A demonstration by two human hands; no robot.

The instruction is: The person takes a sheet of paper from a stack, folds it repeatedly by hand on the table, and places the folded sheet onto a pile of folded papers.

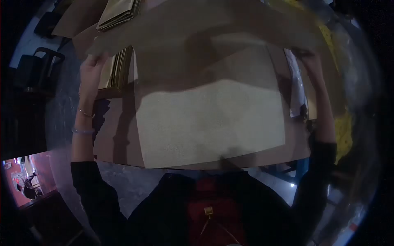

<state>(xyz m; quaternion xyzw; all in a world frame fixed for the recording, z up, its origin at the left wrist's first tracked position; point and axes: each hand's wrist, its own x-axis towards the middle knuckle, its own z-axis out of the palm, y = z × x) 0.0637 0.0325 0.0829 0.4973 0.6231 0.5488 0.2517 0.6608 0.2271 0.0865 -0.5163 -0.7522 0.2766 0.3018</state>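
Note:
A large grey-brown sheet (164,28), which looks like paper, is raised across the far part of the table between both hands. My left hand (92,64) pinches its near left corner, thumb and fingers closed. At the near right corner, my right hand (308,59) is closed on the same sheet; its fingertips are dark and partly hidden. Below lies a pale, flat rectangular sheet (213,119) on the brown tabletop (293,143), its far part in shadow. Beside my left hand stands a stack of folded golden-brown paper pieces (119,74).
Another golden-brown stack (119,14) lies at the far left. A white plastic-like strip (296,88) and yellow material (344,131) are on the right. A dark chair (35,67) stands left of the table. A lit screen or opening (28,178) shows at lower left.

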